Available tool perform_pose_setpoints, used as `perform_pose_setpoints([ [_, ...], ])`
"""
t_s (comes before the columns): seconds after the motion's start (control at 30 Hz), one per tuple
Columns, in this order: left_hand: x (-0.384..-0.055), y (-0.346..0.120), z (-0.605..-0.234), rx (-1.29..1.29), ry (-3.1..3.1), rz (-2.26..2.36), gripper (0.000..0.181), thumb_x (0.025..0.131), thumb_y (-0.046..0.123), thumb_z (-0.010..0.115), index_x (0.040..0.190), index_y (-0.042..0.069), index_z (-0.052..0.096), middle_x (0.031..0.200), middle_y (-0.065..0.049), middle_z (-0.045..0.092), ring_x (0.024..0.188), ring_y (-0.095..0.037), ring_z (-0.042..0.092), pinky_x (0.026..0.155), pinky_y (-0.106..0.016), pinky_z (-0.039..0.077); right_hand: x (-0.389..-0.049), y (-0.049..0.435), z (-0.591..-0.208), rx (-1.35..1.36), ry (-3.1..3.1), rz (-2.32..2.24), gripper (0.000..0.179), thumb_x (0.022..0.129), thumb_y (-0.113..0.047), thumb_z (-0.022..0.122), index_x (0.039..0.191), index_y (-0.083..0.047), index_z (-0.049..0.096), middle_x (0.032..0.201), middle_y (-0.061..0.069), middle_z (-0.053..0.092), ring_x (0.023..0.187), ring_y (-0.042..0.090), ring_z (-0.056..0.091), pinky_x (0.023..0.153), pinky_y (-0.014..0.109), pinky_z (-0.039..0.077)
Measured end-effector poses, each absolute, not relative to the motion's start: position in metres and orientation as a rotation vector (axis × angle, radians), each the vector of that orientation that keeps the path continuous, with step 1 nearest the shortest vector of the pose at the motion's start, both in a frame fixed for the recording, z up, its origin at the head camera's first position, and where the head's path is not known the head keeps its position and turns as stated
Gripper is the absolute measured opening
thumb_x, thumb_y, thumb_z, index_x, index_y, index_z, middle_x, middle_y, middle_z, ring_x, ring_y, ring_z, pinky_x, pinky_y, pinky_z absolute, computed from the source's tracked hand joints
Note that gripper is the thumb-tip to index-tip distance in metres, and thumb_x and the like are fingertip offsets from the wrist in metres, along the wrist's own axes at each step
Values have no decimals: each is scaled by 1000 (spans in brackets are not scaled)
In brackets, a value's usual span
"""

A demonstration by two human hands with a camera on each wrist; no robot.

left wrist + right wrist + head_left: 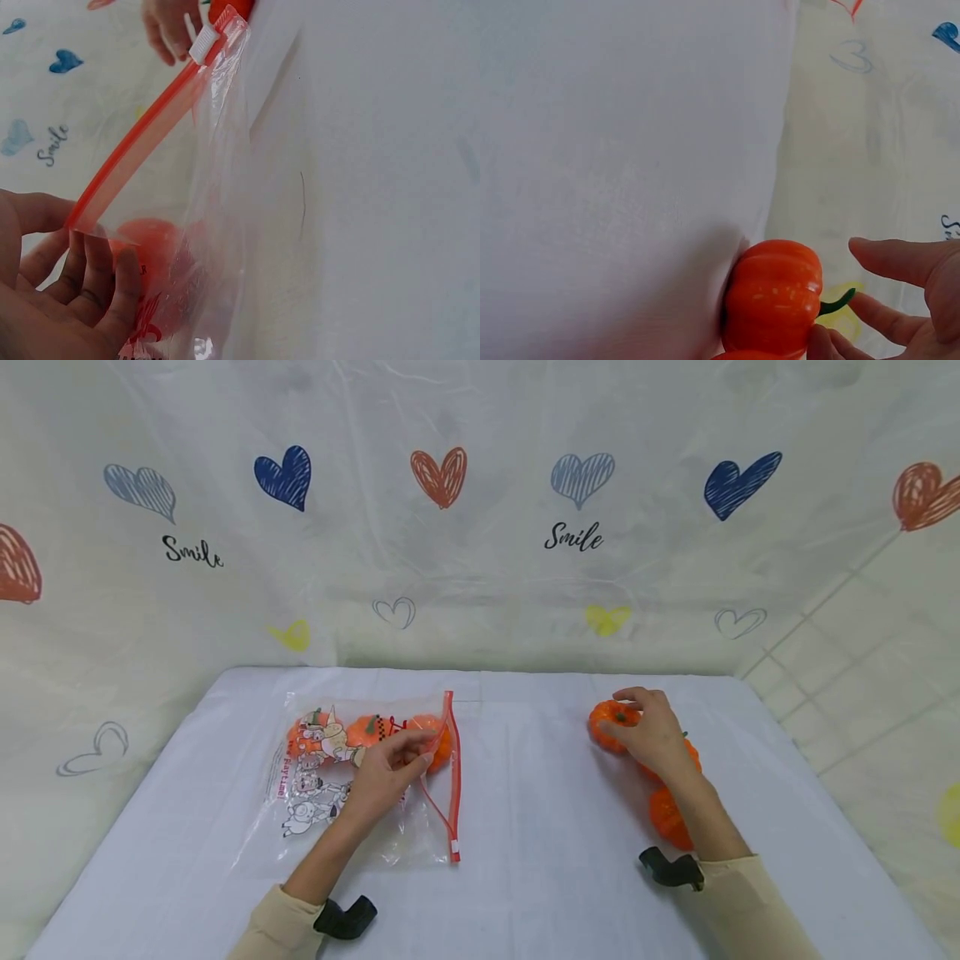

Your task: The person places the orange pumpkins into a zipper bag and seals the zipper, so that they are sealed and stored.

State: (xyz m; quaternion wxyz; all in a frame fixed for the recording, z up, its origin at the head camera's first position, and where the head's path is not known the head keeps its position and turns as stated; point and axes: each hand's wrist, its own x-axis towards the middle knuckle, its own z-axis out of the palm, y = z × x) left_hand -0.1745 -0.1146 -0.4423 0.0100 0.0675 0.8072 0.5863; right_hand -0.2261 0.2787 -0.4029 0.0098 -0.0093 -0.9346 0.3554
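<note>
Head view, left fingers (405,742) pinching zip bag (322,789), right fingers (639,695) spread loosely over orange pumpkin (606,718)

Three loose pumpkins (669,818) are counted toward the table's right edge, three bagged pumpkins (360,732) in one bag (318,810) toward the left.

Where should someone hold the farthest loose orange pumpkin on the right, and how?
Probably round its plump, ribbed sides, coming from above. The farthest pumpkin has its green stem pointing up, so its sides should be reachable from the top, while the other loose pumpkins lie to its nearer right. The thin stem looks a weaker handle.
</note>
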Motion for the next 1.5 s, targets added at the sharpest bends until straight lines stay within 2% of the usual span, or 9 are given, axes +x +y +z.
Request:
perform_pose_setpoints([
  [0.33, -176, -115, -443, 211, 2516, 1826, 33, 99, 17, 70, 132, 16, 71, 113, -10, 67, 103, -21, 59, 84, -13, 51, -229, 287, -402, -62, -2996, 1059, 67, 96, -27, 73, 150, 2, 45, 149, 36, 38, 136, 54, 41, 108, 67, 45],
  [0.5, -176, -114, -443, 204, 2522, 1825, 33, 99, 17, 70, 132, 16, 71, 113, -10, 67, 104, -21, 59, 84, -13, 51, -230, 287, -404, -74, -3035, 1050, 69, 96, -27, 72, 152, 1, 42, 152, 36, 38, 138, 54, 40, 110, 69, 43],
  [1.07, -175, -116, -445, 214, 2502, 1853, 33, 99, 17, 71, 132, 15, 71, 112, -11, 67, 102, -21, 58, 83, -13, 51, -228, 278, -413, 90, -3049, 1025, 68, 94, -26, 74, 150, 0, 46, 146, 30, 47, 136, 50, 46, 113, 66, 41],
  [1.5, -175, -116, -446, 208, 2476, 1868, 33, 100, 16, 70, 133, 14, 70, 114, -13, 67, 104, -22, 59, 84, -12, 51, -227, 266, -413, 153, -3022, 1162, 69, 93, -23, 77, 149, 2, 46, 149, 29, 45, 138, 49, 45, 114, 65, 41],
])
